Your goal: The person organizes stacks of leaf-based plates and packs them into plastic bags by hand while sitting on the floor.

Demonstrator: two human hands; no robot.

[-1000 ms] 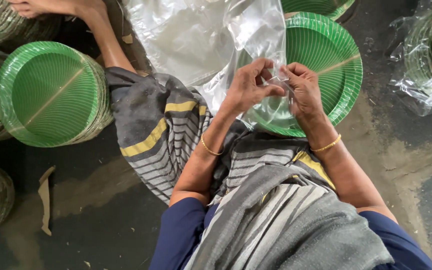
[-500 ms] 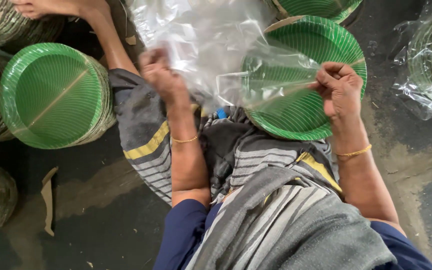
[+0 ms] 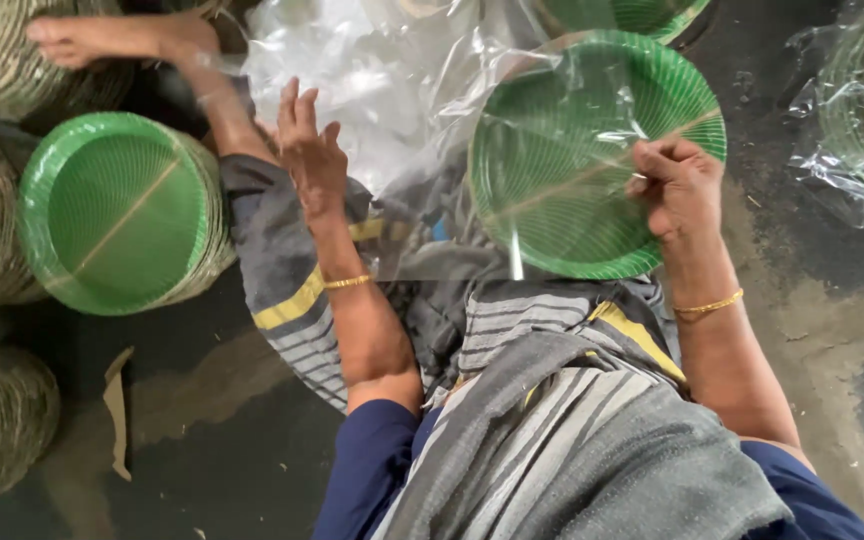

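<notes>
Over the lap: one clear plastic bag (image 3: 472,150) | right hand (image 3: 680,188) pinching its edge | left hand (image 3: 310,150) spread, released, against it | two green plate stacks: (image 3: 592,150) behind bag, (image 3: 117,210) on floor, left.

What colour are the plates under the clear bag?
Green plates, ribbed, seen through the clear bag; head view shows them best.

Clear plastic bag (image 3: 512,190) stretched between both hands, over a green plate stack. Heap of more clear bags (image 3: 352,80) crumpled at top centre. Clear wrap around a green plate stack (image 3: 857,130) on the floor at the right edge.
</notes>
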